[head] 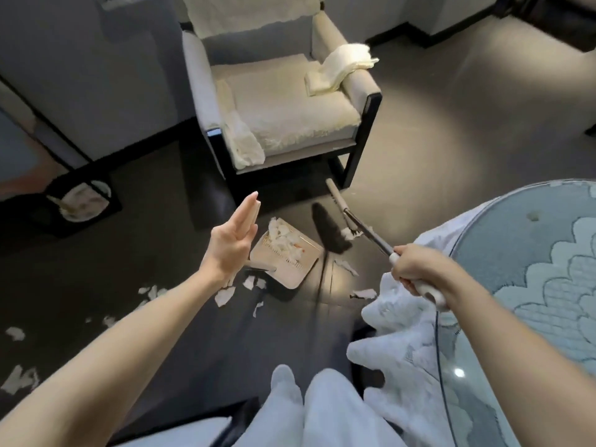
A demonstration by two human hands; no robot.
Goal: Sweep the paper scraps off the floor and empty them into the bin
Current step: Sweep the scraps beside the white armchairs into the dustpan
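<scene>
Lying heaped in the beige dustpan [300,269] on the dark floor [129,253], paper scraps [283,240] also dot the floor around it. The broom [332,230] has its dark bristles just beside the dustpan. The right hand [419,269] grips the broom's handle. The left hand [233,237] hovers flat, fingers straight, holding nothing. The bin [111,206] stands well apart at left, with the armchair [283,101] behind.

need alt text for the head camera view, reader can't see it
A person's right hand holds the white handle of a dark-bristled broom beside a beige plastic dustpan holding torn white paper scraps on a dark floor. The left hand is raised open, more scraps lie loose nearby, and a black square bin stands at far left.
</scene>
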